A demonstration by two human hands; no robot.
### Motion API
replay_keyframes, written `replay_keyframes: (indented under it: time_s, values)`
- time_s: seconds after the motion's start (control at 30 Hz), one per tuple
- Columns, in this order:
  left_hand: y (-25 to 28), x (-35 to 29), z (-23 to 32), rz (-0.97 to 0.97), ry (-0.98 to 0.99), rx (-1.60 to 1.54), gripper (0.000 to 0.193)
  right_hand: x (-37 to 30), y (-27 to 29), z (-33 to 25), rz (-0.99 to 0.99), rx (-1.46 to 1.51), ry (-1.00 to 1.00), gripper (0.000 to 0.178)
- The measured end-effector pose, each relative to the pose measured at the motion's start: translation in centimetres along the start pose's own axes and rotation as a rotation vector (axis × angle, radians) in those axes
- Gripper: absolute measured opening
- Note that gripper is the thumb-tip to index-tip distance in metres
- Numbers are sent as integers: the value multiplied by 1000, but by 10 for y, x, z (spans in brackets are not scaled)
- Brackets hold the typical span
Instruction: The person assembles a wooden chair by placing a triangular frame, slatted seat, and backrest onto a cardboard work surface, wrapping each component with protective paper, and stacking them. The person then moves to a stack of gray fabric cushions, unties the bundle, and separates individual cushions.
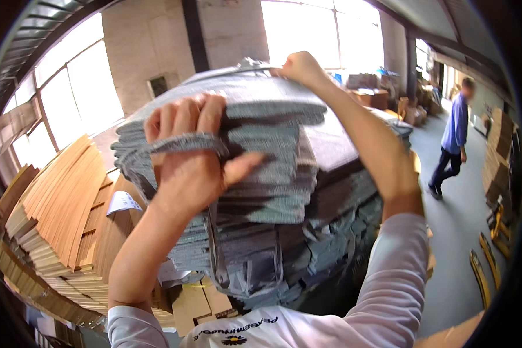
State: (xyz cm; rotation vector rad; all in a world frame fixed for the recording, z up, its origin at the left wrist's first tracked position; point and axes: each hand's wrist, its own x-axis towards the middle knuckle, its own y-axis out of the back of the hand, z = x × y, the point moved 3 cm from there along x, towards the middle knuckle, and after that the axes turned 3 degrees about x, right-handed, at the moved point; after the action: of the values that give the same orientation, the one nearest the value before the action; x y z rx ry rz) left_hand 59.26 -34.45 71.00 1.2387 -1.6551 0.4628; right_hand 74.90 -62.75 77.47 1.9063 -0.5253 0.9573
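Note:
A thick stack of folded grey fabric (261, 139) rises in front of me, its layered edges toward me. My left hand (188, 139) is at its near left side, fingers curled against the upper layers and thumb stretched to the right. A grey fabric strap (180, 143) passes over the back of that hand. My right hand (301, 66) is closed at the far top of the stack, where a thin grey strip (232, 71) runs to it across the top. Its fingertips are hidden. More straps hang down the front of the lower grey bundles (243, 249).
Large piles of flat brown cardboard (61, 214) stand at the left, with a white paper label (123, 203) beside them. A person in a blue shirt (455, 127) walks on the grey floor at the right. Yellow forked metal parts (484, 267) and stacked cartons (497, 153) are farther right.

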Motion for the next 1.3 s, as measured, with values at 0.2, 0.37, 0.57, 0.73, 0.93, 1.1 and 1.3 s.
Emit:
replay_keyframes:
  time_s: [0.2, 0.37, 0.57, 0.73, 0.93, 1.1, 1.3]
  values:
    - [-1, -17, -54, 116, 41, -179, 70, 3, 8, -12, -243, -436, 738, 29]
    - [29, -27, -81, -62, 64, -580, 39, -16, 10, -44, -40, 132, 58, 30]
    - [58, -184, -147, -975, 558, -1138, 44, 8, 37, -43, -314, -289, -74, 21]
    - [124, -170, -103, -1754, 60, -733, 52, 22, 8, -72, -449, -667, -113, 24]
    - [39, -122, -237, -276, 162, -1734, 50, 37, -8, -135, -601, -1032, -199, 21]
    - [-200, -81, -257, -242, 715, -1551, 43, 36, -10, -136, -680, -1084, -227, 19]
    - [-262, -84, -222, -356, 561, -1678, 45, 46, -40, -165, -393, -831, -312, 15]
